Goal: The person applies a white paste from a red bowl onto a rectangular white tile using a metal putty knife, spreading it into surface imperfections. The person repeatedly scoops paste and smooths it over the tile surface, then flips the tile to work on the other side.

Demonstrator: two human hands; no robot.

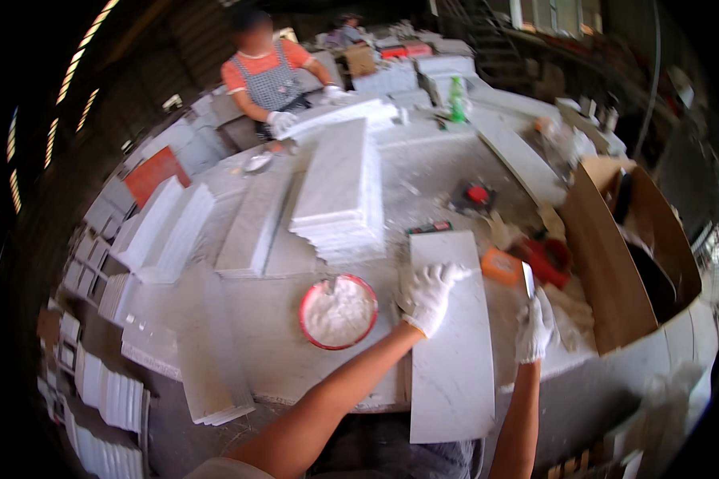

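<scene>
My left hand (428, 297), in a white knit glove, lies across the upper part of a pale marble slab (453, 375), its fingers stretched toward the right edge. The slab extends past the table's near edge toward me. My right hand (536, 329), gloved too, is closed around a putty knife (528, 279) whose bright blade points up and away, just right of the slab. Left of my left hand stands a red-rimmed bowl (338, 345) of white paste (339, 311), with a tool stuck in it at the far side.
A tall stack of marble slabs (331, 176) rises beyond the bowl. On the right stand an orange box (501, 266), a red container (547, 259) and an open cardboard box (583, 263). A green bottle (457, 100) is farther back. Across the table, a gloved co-worker (273, 80) handles slabs.
</scene>
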